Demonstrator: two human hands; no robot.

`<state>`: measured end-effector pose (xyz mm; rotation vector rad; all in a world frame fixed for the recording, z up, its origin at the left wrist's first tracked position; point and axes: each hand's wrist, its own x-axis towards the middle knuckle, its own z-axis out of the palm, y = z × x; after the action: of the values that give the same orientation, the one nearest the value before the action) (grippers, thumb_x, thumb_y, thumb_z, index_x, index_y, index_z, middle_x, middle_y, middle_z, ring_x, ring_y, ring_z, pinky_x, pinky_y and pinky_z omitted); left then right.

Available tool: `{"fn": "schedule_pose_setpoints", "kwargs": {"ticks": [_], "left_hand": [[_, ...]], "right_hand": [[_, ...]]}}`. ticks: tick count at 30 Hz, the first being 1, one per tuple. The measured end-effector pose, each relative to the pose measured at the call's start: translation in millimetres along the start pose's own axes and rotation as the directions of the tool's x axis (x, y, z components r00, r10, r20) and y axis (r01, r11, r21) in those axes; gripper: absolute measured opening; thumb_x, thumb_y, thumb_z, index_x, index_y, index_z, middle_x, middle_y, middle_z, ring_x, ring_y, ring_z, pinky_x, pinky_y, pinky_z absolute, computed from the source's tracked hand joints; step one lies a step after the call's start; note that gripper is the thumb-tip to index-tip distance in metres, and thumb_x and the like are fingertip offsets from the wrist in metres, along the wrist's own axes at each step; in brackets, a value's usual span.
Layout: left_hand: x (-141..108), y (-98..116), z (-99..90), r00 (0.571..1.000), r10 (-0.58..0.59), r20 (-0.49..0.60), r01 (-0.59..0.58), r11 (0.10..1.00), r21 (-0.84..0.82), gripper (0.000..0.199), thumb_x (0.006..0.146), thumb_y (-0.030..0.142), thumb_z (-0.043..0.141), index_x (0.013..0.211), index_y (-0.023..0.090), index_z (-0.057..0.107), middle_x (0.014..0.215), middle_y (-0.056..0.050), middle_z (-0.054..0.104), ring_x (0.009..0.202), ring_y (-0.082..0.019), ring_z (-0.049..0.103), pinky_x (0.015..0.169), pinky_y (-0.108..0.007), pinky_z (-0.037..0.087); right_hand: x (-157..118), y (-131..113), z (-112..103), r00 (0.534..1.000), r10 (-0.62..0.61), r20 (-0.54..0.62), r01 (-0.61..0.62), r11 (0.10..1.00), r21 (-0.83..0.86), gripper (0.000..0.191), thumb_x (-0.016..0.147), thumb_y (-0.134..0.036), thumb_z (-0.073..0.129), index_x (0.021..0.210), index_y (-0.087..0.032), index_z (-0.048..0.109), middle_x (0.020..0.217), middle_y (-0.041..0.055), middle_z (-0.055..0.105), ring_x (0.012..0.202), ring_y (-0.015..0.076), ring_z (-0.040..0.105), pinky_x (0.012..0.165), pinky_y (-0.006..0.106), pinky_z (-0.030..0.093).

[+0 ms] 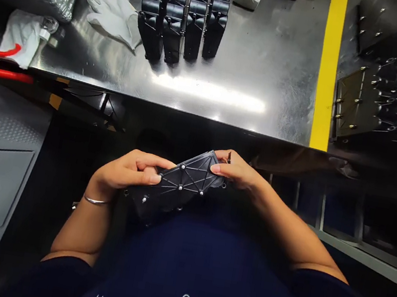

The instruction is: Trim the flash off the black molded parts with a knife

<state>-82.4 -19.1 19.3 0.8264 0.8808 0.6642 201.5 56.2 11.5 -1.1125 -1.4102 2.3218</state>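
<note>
Head view: we see black plastic plate (176,188), bumpy lines across top, small metal studs. Low end fades into dark shirt (182,267), hard to make out. Right hand (236,170) hides far end. Left hand (128,172) and right hand pinch plate between them, fingers on top. Plate sits just below edge of steel table (234,73), well apart from it. More black plates (182,19) stand on table.

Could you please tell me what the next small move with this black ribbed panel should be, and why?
I would probably turn the black ribbed panel over to check its other side. The left hand and right hand hold it at both ends, so it is secure, and only the face with the metal studs is showing.
</note>
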Motion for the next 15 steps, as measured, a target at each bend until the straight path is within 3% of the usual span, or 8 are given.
{"fn": "schedule_pose_setpoints", "kwargs": {"ticks": [1, 2, 4, 5, 7, 8, 11, 15], "left_hand": [[4.5, -7.9, -2.6, 0.986, 0.092, -0.138, -0.112, 0.984, -0.142, 0.029, 0.079, 0.028, 0.073, 0.105, 0.016, 0.077, 0.044, 0.007, 0.048, 0.038, -0.005, 0.039, 0.039, -0.017, 0.032], [9.1, -16.8, -4.0, 0.938, 0.172, -0.301, -0.255, 0.930, -0.265, 0.028, 0.076, 0.029, 0.075, 0.102, 0.019, 0.077, 0.047, 0.006, 0.053, 0.040, -0.006, 0.044, 0.039, -0.016, 0.035], [17.1, -34.8, -0.8, 0.839, 0.166, -0.518, -0.379, 0.861, -0.339, 0.033, 0.068, 0.021, 0.080, 0.100, 0.023, 0.076, 0.066, 0.003, 0.068, 0.055, -0.008, 0.060, 0.051, -0.017, 0.049], [20.1, -42.6, 4.0, 0.854, 0.130, -0.503, -0.336, 0.877, -0.343, 0.034, 0.063, 0.017, 0.083, 0.096, 0.021, 0.075, 0.072, 0.001, 0.072, 0.061, -0.011, 0.065, 0.057, -0.020, 0.054], [25.1, -53.9, 18.0, 0.944, 0.027, -0.329, -0.159, 0.911, -0.381, 0.036, 0.055, 0.013, 0.086, 0.089, 0.018, 0.075, 0.081, -0.004, 0.075, 0.078, -0.022, 0.071, 0.066, -0.034, 0.061], [27.6, -57.0, 25.7, 0.959, -0.013, -0.282, -0.106, 0.909, -0.402, 0.036, 0.058, 0.014, 0.085, 0.092, 0.019, 0.074, 0.089, -0.006, 0.077, 0.092, -0.027, 0.072, 0.074, -0.042, 0.062], [36.5, -59.0, 42.5, 0.921, -0.061, -0.385, -0.143, 0.865, -0.481, 0.026, 0.061, 0.021, 0.082, 0.085, 0.018, 0.075, 0.086, -0.005, 0.078, 0.096, -0.029, 0.071, 0.083, -0.050, 0.060], [43.2, -57.5, 42.7, 0.829, -0.054, -0.556, -0.258, 0.846, -0.466, 0.018, 0.050, 0.012, 0.083, 0.062, 0.018, 0.070, 0.071, -0.001, 0.076, 0.080, -0.022, 0.073, 0.085, -0.043, 0.060]], "right_hand": [[0.9, 9.0, 4.4, 0.998, -0.017, -0.061, 0.022, 0.997, 0.076, 0.037, 0.061, -0.047, 0.076, 0.069, -0.014, 0.062, 0.050, -0.0054, 0.047, 0.042, 0.0049, 0.036, 0.040, 0.019, 0.026], [1.5, 17.1, 8.1, 0.989, -0.047, -0.138, 0.066, 0.989, 0.136, 0.036, 0.062, -0.047, 0.074, 0.068, -0.014, 0.062, 0.048, -0.0066, 0.044, 0.040, 0.0041, 0.031, 0.038, 0.019, 0.022], [2.4, 29.4, 13.9, 0.946, -0.111, -0.306, 0.178, 0.963, 0.201, 0.035, 0.064, -0.049, 0.073, 0.067, -0.016, 0.060, 0.046, -0.0081, 0.039, 0.038, 0.0032, 0.025, 0.036, 0.019, 0.016], [3.0, 33.5, 16.3, 0.918, -0.133, -0.374, 0.223, 0.952, 0.208, 0.036, 0.064, -0.049, 0.074, 0.067, -0.017, 0.060, 0.046, -0.0085, 0.038, 0.038, 0.0029, 0.024, 0.036, 0.019, 0.015], [4.5, 39.1, 20.9, 0.880, -0.156, -0.448, 0.268, 0.943, 0.199, 0.037, 0.063, -0.049, 0.078, 0.070, -0.016, 0.061, 0.049, -0.0077, 0.043, 0.041, 0.0025, 0.026, 0.038, 0.019, 0.017], [5.4, 41.5, 23.1, 0.878, -0.155, -0.452, 0.267, 0.944, 0.195, 0.039, 0.063, -0.048, 0.081, 0.073, -0.016, 0.063, 0.053, -0.0066, 0.047, 0.043, 0.0024, 0.029, 0.039, 0.019, 0.020], [7.0, 52.4, 29.0, 0.902, -0.091, -0.423, 0.224, 0.935, 0.276, 0.051, 0.060, -0.055, 0.084, 0.087, -0.016, 0.065, 0.060, -0.0069, 0.051, 0.045, 0.0018, 0.033, 0.039, 0.016, 0.023], [5.5, 82.5, 37.6, 0.869, 0.064, -0.490, 0.170, 0.893, 0.417, 0.063, 0.058, -0.071, 0.078, 0.092, -0.020, 0.062, 0.074, -0.0041, 0.058, 0.050, 0.0037, 0.045, 0.039, 0.016, 0.035]]}}
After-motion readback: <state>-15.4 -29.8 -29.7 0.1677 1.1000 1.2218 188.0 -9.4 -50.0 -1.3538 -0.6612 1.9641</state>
